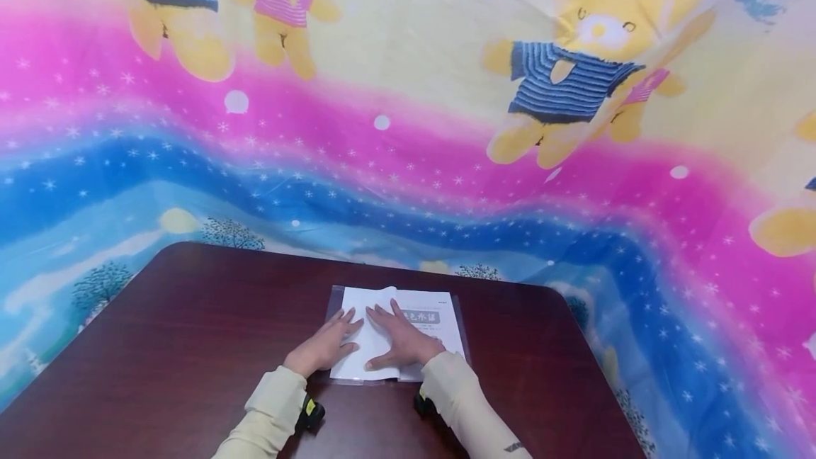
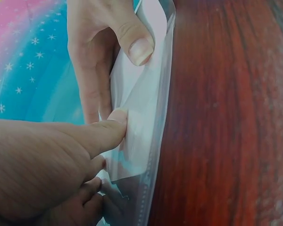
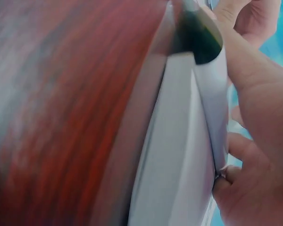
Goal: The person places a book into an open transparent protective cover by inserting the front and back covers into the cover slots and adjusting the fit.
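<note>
An open book (image 1: 449, 314) with white pages lies on the table, a printed title on its right-hand page. A clear plastic cover (image 2: 162, 103) extends past the page edges. My left hand (image 1: 328, 344) rests on the left part of the white sheet with its fingers spread. Beside it, my right hand (image 1: 404, 340) presses near the book's middle, fingers spread and thumb out to the left. In the left wrist view both thumbs touch the sheet near its lower edge. A page with a dark green patch (image 3: 205, 40) curls up close to the right hand in the right wrist view.
The book lies on a dark red-brown wooden table (image 1: 210, 331) with rounded far corners. Behind it hangs a colourful cloth (image 1: 408, 126) printed with bears and stars. Black wrist cameras (image 1: 310, 414) sit under both sleeves.
</note>
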Tool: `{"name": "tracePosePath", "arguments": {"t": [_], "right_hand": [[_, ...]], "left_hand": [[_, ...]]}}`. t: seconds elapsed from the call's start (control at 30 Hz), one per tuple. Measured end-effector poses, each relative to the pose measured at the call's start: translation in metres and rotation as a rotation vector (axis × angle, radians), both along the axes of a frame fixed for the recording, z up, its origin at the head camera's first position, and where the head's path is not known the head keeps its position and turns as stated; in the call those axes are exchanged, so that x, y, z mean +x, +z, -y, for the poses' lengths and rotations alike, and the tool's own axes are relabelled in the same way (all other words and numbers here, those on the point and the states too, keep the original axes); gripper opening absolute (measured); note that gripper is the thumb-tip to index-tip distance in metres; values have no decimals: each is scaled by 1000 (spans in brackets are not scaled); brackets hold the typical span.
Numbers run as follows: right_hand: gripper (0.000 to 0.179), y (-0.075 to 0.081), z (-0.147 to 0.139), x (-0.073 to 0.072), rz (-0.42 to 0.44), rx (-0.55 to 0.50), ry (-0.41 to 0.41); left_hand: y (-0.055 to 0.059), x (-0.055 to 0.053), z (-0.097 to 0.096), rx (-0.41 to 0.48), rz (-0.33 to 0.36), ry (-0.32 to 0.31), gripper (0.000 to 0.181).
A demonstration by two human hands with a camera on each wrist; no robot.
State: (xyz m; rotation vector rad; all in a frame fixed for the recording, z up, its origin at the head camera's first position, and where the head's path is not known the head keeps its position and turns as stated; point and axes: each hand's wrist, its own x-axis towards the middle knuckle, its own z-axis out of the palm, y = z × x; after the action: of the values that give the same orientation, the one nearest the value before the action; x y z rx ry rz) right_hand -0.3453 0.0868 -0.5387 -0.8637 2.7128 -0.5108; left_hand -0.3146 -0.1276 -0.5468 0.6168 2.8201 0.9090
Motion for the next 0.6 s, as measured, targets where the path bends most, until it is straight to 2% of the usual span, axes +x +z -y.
{"name": "tracePosePath", "arguments": {"t": [0.23,0.43,0.6], "right_hand": [[107,10,-10,-4,28,-35,-36],[108,18,-29,-5,53,48,-23],[107,21,-39,-3,110,40,-50]], "left_hand": [[1,-2,0,-6,23,-1,52],[2,-1,1,-14,45,4,53],[1,0,0,18,33,7,52]]}}
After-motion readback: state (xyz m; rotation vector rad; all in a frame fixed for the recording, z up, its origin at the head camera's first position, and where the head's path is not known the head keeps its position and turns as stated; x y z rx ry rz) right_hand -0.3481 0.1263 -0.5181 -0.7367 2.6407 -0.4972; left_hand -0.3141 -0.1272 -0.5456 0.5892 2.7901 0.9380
